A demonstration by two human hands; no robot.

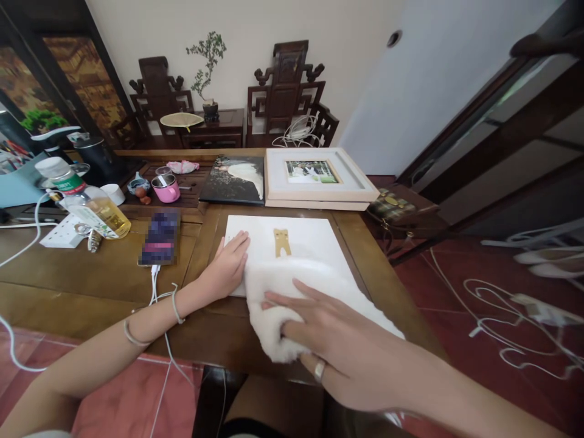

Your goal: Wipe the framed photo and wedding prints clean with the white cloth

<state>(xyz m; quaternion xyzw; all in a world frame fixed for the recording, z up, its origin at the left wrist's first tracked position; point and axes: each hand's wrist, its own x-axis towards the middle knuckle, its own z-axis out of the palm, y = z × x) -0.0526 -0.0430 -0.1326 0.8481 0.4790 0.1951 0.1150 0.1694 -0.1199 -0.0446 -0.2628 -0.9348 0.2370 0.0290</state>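
Note:
A flat white panel [310,234] with a gold bear-like figure [281,242] lies on the wooden table. My left hand [230,263] rests on its left edge, fingers stretched out and holding nothing. Over the panel's near part, my right hand [319,322] presses a fluffy white cloth [274,334]; the fingers are partly bent into it, and a ring is on one of them. The cloth bunches up at its left end and hides the panel's near right area. Whether the panel is a book cover or a board, I cannot tell.
Behind the panel lie a dark photo panel [237,179] and stacked pale frames [319,173]. On the left are a phone [159,238] with a white cable, a tilted bottle [84,198], a power strip [66,230] and a pink cup [165,187]. The table's right edge drops to red floor.

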